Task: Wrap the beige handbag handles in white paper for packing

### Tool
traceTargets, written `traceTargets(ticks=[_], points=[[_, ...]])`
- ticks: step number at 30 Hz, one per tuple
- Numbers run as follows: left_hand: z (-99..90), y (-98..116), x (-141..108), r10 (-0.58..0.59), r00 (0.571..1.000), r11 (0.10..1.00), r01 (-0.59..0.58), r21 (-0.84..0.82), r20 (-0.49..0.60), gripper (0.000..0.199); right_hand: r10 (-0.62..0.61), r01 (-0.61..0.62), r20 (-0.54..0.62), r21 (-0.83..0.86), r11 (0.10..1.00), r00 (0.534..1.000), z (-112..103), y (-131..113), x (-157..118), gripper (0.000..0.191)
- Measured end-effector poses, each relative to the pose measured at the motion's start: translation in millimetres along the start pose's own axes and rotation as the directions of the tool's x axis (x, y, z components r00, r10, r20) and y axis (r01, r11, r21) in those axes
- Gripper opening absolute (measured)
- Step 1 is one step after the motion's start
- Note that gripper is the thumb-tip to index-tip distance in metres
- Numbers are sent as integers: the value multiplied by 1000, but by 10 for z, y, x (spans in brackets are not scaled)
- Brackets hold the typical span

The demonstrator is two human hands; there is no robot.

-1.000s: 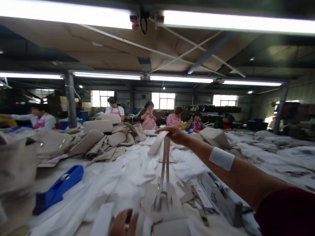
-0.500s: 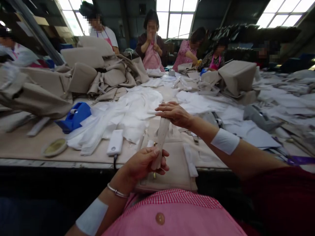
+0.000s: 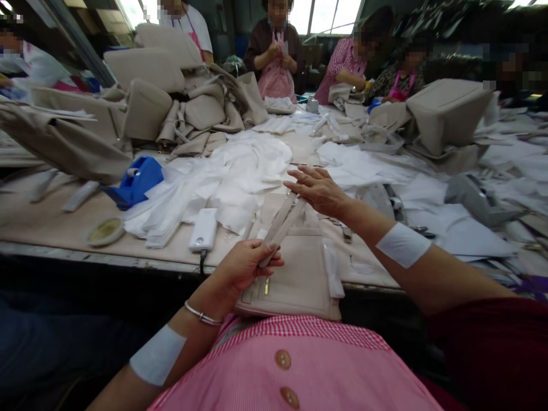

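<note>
and here the left hand point(image 3: 244, 265) pinches the pale strip point(image 3: 280, 225) low, above the beige bag point(image 3: 303, 268), while the right hand point(image 3: 319, 189) spreads fingers up top, hold unclear, so a slack end could slip or twist!

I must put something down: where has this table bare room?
Bare tabletop shows left of the round pale-rimmed object, between the white strips and the front edge. Crowded: white sheets litter the middle; beige bags heap behind the blue tape dispenser.
</note>
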State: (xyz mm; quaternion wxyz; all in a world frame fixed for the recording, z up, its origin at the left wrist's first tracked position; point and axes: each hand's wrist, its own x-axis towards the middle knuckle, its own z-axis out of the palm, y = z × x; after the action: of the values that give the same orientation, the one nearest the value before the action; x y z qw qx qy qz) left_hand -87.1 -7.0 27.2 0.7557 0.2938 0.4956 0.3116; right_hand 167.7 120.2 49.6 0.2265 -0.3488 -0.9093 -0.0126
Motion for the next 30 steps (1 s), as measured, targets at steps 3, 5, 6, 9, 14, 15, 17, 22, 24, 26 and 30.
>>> traceTargets(ticks=[3, 5, 6, 9, 14, 15, 17, 22, 24, 26, 30], points=[[2, 23, -4, 95, 988, 995, -91, 36, -119, 17, 198, -195, -112, 41, 980, 974, 9, -226, -134, 49], [8, 37, -12, 136, 978, 991, -133, 27, -161, 18, 408, -367, -126, 262, 893, 904, 45, -481, -233, 48], [19, 41, -22, 147, 975, 989, -146, 18, -165, 19, 523, -454, -53, 428, 782, 851, 73, -633, -274, 45], [107, 21, -82, 162, 983, 987, -160, 36, -90, 25, 515, -566, 443, 818, 102, 734, 170, -1127, -342, 50], [264, -88, -226, 144, 986, 971, -157, 179, 84, 32, 366, -413, 613, 766, -493, 700, 253, -1635, -349, 44], [250, -102, -253, 135, 985, 963, -156, 222, 105, 31, 391, -401, 601, 779, -483, 697, 262, -1658, -357, 43], [146, -105, -304, 163, 978, 914, -200, 353, 132, 26, 452, -395, 574, 811, -432, 683, 284, -1648, -386, 40], [-463, -4, -344, 475, 878, 757, -367, 541, -68, 23, 590, -457, 597, 800, -388, 544, 386, -1588, -514, 40], [-691, 7, -327, 568, 790, 751, -382, 539, -231, 25, 601, -492, 622, 777, -392, 502, 456, -1609, -567, 41], [-812, -41, -328, 620, 709, 746, -398, 534, -337, 24, 597, -525, 649, 750, -402, 471, 540, -1640, -611, 42], [-823, -207, -386, 540, 818, 775, -391, 497, -197, 23, 576, -578, 723, 673, -461, 382, 691, -1654, -657, 43]])
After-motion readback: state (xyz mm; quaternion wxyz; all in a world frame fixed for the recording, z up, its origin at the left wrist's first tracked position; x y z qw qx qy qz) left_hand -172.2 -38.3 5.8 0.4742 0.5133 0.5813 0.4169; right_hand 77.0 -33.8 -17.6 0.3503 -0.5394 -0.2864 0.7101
